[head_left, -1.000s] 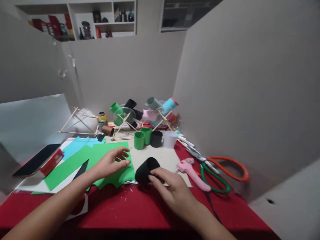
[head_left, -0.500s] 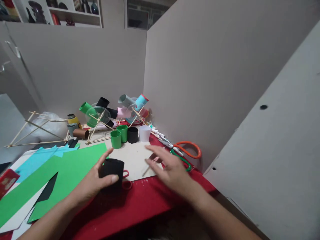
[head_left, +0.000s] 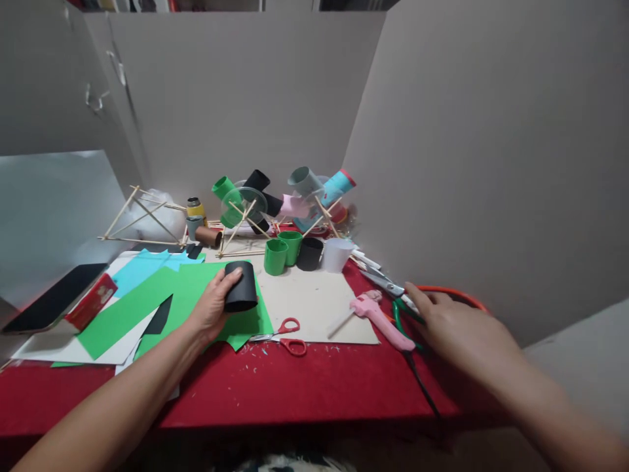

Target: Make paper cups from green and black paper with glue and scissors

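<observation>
Fingers of my left hand [head_left: 212, 309] wrap the black tube [head_left: 242, 290], inward from the front edge of the tabletop [head_left: 246, 396]; whether my right hand [head_left: 459, 334] grips the large scissors [head_left: 388, 283], I cannot tell. Four cups [head_left: 275, 258] stand formed; the tube looks rolled, not set down.

- Two upright green cups [head_left: 276, 258]
- One upright black cup [head_left: 310, 255]
- One white cup [head_left: 337, 256]
- One hand-held black tube [head_left: 242, 288]
- Three pairs of scissors [head_left: 276, 337]
- One glue gun [head_left: 386, 324]
- One red box [head_left: 92, 303]
</observation>
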{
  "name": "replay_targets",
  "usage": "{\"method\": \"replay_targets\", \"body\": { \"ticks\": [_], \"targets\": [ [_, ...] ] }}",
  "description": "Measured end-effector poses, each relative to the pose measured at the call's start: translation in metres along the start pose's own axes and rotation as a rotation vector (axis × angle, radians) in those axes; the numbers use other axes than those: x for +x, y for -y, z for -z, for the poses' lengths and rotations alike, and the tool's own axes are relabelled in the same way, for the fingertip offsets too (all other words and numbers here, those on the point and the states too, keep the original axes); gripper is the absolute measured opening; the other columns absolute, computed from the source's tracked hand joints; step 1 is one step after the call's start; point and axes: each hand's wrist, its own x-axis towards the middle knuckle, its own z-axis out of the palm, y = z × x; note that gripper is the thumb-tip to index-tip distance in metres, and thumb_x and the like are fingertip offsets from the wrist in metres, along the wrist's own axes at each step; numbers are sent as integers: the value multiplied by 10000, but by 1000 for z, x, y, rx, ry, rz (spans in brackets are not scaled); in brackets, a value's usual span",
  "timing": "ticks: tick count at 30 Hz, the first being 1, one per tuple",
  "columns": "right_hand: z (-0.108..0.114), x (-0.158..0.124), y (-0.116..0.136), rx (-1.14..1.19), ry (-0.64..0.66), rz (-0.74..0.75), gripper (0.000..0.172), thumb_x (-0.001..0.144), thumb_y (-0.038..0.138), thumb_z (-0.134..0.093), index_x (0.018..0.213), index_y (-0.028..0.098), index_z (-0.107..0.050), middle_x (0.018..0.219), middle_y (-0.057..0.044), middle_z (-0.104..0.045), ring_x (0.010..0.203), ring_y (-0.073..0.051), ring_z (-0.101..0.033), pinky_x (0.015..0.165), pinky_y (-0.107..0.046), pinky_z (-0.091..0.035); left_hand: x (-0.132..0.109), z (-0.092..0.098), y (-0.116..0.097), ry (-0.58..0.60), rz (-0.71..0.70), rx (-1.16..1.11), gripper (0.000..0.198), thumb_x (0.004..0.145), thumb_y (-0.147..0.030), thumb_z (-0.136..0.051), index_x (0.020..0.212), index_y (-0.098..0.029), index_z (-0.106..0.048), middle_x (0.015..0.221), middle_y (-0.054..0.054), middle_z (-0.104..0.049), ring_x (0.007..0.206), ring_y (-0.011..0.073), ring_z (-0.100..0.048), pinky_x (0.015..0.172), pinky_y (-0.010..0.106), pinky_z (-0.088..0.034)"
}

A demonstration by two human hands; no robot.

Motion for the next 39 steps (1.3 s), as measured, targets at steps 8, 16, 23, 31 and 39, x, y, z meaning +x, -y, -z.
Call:
{"method": "replay_targets", "body": {
  "ticks": [8, 16, 23, 31, 39],
  "targets": [
    [8, 19, 4, -151, 219, -51, 415, 902, 182, -540, 1310, 120, -575, 933, -186, -719, 795, -328, -713, 543, -318, -425, 9, 9, 3, -27, -26, -47, 478, 568, -436, -878, 871, -154, -639, 760, 5, -639, 624, 109, -572, 535, 192, -491],
    [22, 7, 9, -135, 201, -34, 336, 922, 232, -545, 1240, 141, -602, 1071, -169, -705, 960, -315, -678, 705, -347, -487, 13, 11, 5, -37, -35, -28, 500, 609, -474, -853, 955, -160, -675, 849, 10, -667, 705, 114, -609, 569, 186, -508],
    [31, 0, 43, 10, 161, 36, 361, 998, 369, -451, 1262, 175, -600, 1145, -134, -705, 1060, -265, -654, 817, -314, -486, 15, 14, 9, -34, 11, 7, 540, 600, -540, -836, 936, -145, -684, 782, 18, -651, 668, 142, -596, 534, 233, -509],
    [-1, 9, 47, 217, 201, 14, 382, 921, 277, -477, 1251, 136, -609, 904, -155, -752, 746, -301, -712, 578, -322, -450, 10, 14, 8, -66, -20, -39, 517, 580, -510, -854, 867, -113, -689, 802, 86, -684, 726, 186, -619, 610, 305, -546],
    [33, -1, 34, 791, 20, -179, 517, 897, 479, -467, 1318, 181, -511, 1057, -159, -720, 808, -281, -704, 665, -356, -556, 15, 15, 13, -96, -24, -35, 483, 592, -501, -850, 829, -112, -690, 757, 89, -675, 707, 192, -618, 609, 308, -549]
  ]
}}
